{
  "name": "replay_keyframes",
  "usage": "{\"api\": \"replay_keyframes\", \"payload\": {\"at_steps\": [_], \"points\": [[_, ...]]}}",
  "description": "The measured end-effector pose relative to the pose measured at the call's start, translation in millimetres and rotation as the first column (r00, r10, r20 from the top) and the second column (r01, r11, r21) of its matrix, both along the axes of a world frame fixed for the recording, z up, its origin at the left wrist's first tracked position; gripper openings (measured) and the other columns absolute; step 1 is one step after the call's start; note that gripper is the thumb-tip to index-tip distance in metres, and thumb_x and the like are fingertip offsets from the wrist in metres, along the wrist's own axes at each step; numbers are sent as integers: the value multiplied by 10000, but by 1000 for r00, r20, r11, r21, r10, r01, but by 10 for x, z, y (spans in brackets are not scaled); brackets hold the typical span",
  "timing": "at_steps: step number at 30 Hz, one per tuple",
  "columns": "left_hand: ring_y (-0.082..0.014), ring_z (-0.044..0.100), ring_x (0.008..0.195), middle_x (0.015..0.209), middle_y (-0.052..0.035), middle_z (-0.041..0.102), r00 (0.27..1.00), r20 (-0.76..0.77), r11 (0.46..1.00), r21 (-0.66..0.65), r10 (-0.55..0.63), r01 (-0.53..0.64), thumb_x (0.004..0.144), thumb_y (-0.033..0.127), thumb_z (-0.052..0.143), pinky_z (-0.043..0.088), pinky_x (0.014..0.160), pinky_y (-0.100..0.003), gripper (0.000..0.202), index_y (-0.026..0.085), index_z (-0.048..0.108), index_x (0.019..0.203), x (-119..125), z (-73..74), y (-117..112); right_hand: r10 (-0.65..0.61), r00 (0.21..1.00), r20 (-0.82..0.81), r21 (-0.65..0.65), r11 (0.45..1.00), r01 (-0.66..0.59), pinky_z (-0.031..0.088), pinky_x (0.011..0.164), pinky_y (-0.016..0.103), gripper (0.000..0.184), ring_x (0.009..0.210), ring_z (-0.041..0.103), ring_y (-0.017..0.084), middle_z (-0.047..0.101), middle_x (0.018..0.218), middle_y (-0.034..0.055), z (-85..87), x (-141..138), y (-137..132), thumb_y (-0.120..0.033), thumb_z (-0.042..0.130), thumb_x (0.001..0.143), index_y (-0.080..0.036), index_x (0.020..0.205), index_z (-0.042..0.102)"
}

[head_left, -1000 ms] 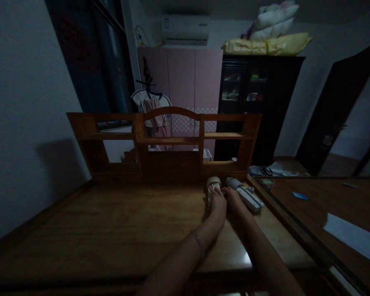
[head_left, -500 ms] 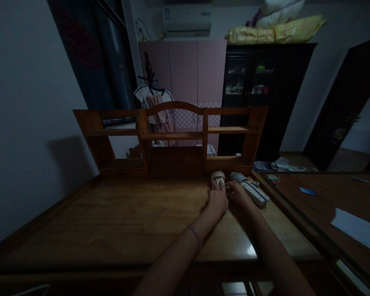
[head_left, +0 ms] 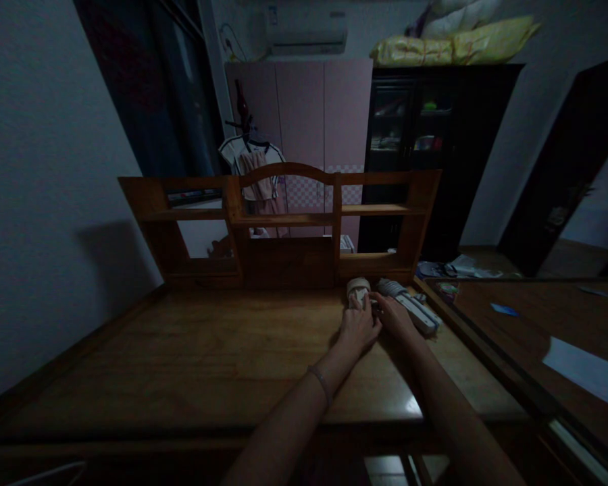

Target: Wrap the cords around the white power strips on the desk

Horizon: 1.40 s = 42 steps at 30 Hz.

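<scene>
Both my arms reach across a wooden desk (head_left: 207,358) in a dim room. My left hand (head_left: 357,327) lies over a small pale roll (head_left: 358,289) near the back of the desk, fingers curled onto it. Right beside it, my right hand (head_left: 394,316) is closed at the near end of a long white device (head_left: 410,309) that lies flat on the desk. What the fingertips pinch is too dark to make out.
A wooden shelf unit (head_left: 284,223) stands along the desk's back edge. A darker table (head_left: 537,337) with white paper (head_left: 585,374) adjoins on the right. Behind are a pink wardrobe (head_left: 314,115), a black cabinet (head_left: 425,135) and a clothes rack (head_left: 250,162).
The view has dipped and shifted slightly. My two hands have drawn closer together at the roll and the white device; nothing has been lifted.
</scene>
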<state>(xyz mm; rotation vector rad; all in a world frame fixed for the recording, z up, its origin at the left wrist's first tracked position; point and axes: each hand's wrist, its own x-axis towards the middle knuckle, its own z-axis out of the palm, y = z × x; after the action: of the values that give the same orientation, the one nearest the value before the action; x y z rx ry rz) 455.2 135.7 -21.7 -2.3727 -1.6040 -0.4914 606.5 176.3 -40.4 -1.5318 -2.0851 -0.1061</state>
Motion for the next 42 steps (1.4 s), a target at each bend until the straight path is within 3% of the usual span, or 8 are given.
{"api": "replay_keyframes", "payload": {"at_steps": [6,14,19,23,28,34,42], "points": [[-240,651,876,1419,-221,386,998,56,999,-40,31,-28,925,425,365,477,752,-352,621,269,159,1490,19,25,4,-30,999,41,7,1000,30,367,768,246,361,941,565,201,652,982,78,54,-66,-70,-132,546,799,-186,1156,527],[-236,656,875,1428,-224,373,993,59,992,-84,101,-96,936,408,341,484,730,-344,554,279,249,1467,79,38,-33,-35,998,54,16,999,35,362,751,242,233,921,548,197,641,952,74,15,-64,-22,-147,543,800,-176,1031,536],[-236,654,883,1432,-222,368,987,94,988,-95,128,-119,941,404,324,486,734,-346,566,270,211,1479,97,55,-64,-12,999,47,34,999,10,385,783,269,227,954,536,218,641,989,88,11,-51,-36,-162,549,790,-177,1016,556],[-233,653,887,1445,-181,364,985,128,991,-93,112,-101,946,403,302,491,745,-359,550,310,201,1478,42,83,-78,36,999,41,69,997,-39,389,888,330,280,1092,491,251,602,1169,101,71,-40,-72,-243,574,789,-193,1064,587],[-225,651,877,1454,-162,346,981,150,989,-92,126,-113,950,401,275,492,767,-377,534,331,203,1474,-32,88,-107,98,987,-129,203,977,-70,356,995,389,324,1212,429,238,514,1325,72,203,-116,-103,-217,477,826,-216,1125,600],[-235,640,908,1495,-186,249,983,139,993,-50,116,-110,949,426,278,486,793,-400,568,326,128,1488,-38,104,-149,127,958,-257,273,961,-54,381,970,392,285,1127,489,237,581,1205,86,265,-199,-125,-237,441,861,-207,1093,603],[-247,640,918,1457,-201,310,986,113,992,-24,123,-121,947,521,192,503,748,-385,590,312,103,1492,-120,160,-161,98,949,-301,278,961,-12,401,917,389,289,1046,518,245,616,1110,87,201,-169,-80,-247,442,859,-199,1101,592]]}}
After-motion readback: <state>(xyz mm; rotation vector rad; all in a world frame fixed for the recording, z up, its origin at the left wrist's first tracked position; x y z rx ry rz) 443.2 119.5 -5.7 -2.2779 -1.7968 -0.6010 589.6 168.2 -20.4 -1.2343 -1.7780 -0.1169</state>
